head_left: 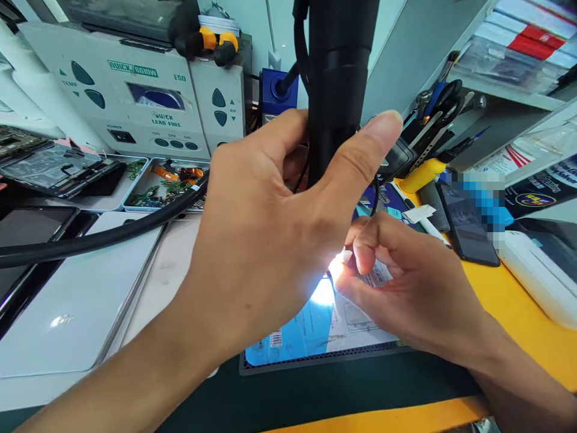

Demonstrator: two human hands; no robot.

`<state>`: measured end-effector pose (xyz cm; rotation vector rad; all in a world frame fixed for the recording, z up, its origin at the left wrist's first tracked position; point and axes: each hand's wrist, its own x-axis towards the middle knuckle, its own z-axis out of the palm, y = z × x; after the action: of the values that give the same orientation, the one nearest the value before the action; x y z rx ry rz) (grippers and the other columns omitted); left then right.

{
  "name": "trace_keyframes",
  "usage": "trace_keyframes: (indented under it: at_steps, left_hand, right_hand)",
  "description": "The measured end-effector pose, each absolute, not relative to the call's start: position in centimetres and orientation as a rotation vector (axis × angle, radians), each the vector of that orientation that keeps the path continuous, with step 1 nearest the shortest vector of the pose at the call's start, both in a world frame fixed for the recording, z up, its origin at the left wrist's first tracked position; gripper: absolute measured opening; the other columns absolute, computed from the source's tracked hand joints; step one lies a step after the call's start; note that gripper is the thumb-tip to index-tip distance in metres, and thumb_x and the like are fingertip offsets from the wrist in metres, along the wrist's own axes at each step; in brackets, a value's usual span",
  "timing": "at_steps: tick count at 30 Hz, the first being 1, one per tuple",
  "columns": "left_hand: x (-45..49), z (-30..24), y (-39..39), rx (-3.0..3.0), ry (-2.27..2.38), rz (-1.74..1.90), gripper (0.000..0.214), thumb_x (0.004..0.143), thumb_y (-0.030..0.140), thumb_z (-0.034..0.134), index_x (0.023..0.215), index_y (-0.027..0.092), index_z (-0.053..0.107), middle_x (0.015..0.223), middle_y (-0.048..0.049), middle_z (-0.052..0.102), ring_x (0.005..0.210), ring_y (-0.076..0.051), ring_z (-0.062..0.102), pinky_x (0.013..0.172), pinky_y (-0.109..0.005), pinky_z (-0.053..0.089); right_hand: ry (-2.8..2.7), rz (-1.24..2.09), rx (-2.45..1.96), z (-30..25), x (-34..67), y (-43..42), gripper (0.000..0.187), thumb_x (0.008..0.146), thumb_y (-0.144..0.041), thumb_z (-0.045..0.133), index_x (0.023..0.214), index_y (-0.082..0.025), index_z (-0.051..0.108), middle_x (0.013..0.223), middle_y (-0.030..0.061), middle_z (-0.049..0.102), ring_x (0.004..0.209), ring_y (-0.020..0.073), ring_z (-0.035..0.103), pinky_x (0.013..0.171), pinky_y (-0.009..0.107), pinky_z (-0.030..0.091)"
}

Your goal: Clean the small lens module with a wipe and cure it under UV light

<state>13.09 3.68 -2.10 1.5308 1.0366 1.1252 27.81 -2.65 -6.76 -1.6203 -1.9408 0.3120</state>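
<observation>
My left hand [270,228] is closed around a black flashlight [340,66], held upright with its lit end pointing down. A bright patch of light falls beside my right hand's fingertips. My right hand [406,276] pinches a small white piece [346,255] between thumb and fingers; glare and the fingers hide most of it. Under both hands lies a blue and white printed sheet or box [293,331] with a barcode, on a dark mat [216,403]. My left hand covers part of it.
A hot-air rework station [135,102] stands at the back left, its black hose [103,243] crossing to my left wrist. A tray of small circuit parts [166,186] and a silver-white laptop-like slab [81,313] lie left. At right are a phone [469,225], a yellow-handled tool [421,174] and shelves.
</observation>
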Motion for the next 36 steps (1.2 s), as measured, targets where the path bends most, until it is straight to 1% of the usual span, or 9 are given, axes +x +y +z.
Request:
trace_keyframes:
  at_steps: [5,10,13,15,18,23,25,31,36]
  left_hand:
    - [12.6,-2.9,4.8,1.547,0.876,1.11,0.03,0.088,0.042,0.067,0.074,0.016,0.07,0.048,0.0072,0.041,0.032,0.0,0.03,0.039,-0.019,0.036]
    - [12.5,-3.1,4.8,1.606,0.942,1.089,0.029,0.089,0.044,0.063,0.076,0.019,0.069,0.054,0.0053,0.042,0.038,-0.002,0.033,0.033,-0.017,0.028]
    - [12.5,-3.3,4.8,1.673,0.939,1.139,0.033,0.087,0.052,0.064,0.075,0.021,0.069,0.054,0.0047,0.041,0.039,-0.004,0.032,0.029,-0.019,0.023]
    - [12.6,-3.4,4.8,1.674,0.941,1.129,0.035,0.086,0.054,0.064,0.074,0.021,0.069,0.052,0.0047,0.041,0.039,-0.004,0.032,0.03,-0.02,0.023]
    - [12.6,-3.5,4.8,1.648,0.96,1.157,0.031,0.09,0.046,0.063,0.073,0.02,0.069,0.049,0.0056,0.038,0.037,-0.003,0.03,0.034,-0.019,0.027]
    - [12.5,-3.7,4.6,1.685,0.948,1.181,0.028,0.091,0.047,0.06,0.082,0.023,0.072,0.058,0.0044,0.048,0.039,-0.003,0.032,0.038,-0.019,0.032]
    - [12.6,-3.7,4.6,1.673,0.96,1.196,0.027,0.09,0.046,0.062,0.08,0.023,0.071,0.055,0.0048,0.046,0.038,-0.004,0.03,0.038,-0.019,0.033]
    - [12.6,-3.6,4.7,1.688,1.001,1.195,0.03,0.09,0.047,0.062,0.075,0.023,0.071,0.056,0.0042,0.044,0.039,-0.004,0.029,0.034,-0.019,0.026]
    - [12.4,-3.8,4.8,1.674,1.027,1.193,0.032,0.09,0.048,0.062,0.073,0.022,0.069,0.052,0.005,0.043,0.035,-0.003,0.026,0.032,-0.02,0.027]
  right_hand:
    - [-1.959,0.289,-1.629,-6.6,27.9,-2.8,0.033,0.074,-0.008,0.065,0.075,-0.024,0.037,0.079,-0.0094,0.061,0.066,0.0086,0.056,0.059,0.023,0.042]
    - [-1.945,0.327,-1.608,-6.7,27.8,-2.9,0.031,0.074,-0.008,0.065,0.076,-0.024,0.038,0.082,-0.0097,0.061,0.069,0.0084,0.057,0.061,0.023,0.044]
    - [-1.935,0.331,-1.6,-6.8,27.8,-2.8,0.03,0.073,-0.007,0.064,0.075,-0.023,0.039,0.077,-0.0094,0.058,0.065,0.0084,0.053,0.06,0.023,0.043]
    - [-1.929,0.327,-1.584,-6.9,27.7,-2.6,0.029,0.074,-0.007,0.064,0.074,-0.023,0.039,0.073,-0.0089,0.054,0.063,0.0082,0.051,0.058,0.023,0.042]
    - [-1.922,0.328,-1.557,-6.9,27.7,-2.5,0.029,0.075,-0.008,0.063,0.073,-0.022,0.038,0.075,-0.0083,0.056,0.063,0.0073,0.05,0.058,0.022,0.041]
    - [-1.937,0.326,-1.579,-6.6,27.8,-2.7,0.03,0.074,-0.006,0.063,0.073,-0.023,0.038,0.078,-0.0062,0.06,0.065,0.0098,0.054,0.059,0.025,0.042]
    - [-1.909,0.39,-1.567,-6.4,27.8,-2.8,0.031,0.075,-0.006,0.064,0.072,-0.023,0.039,0.079,-0.0053,0.061,0.067,0.0113,0.055,0.059,0.026,0.043]
    - [-1.569,0.585,-1.467,-6.5,28.0,-2.8,0.031,0.083,-0.012,0.067,0.071,-0.024,0.04,0.086,-0.0013,0.061,0.083,0.0183,0.061,0.072,0.034,0.052]
    - [-1.614,0.633,-1.51,-6.7,28.3,-2.6,0.031,0.083,-0.013,0.067,0.073,-0.025,0.04,0.081,-0.0016,0.059,0.078,0.0185,0.059,0.067,0.034,0.051]
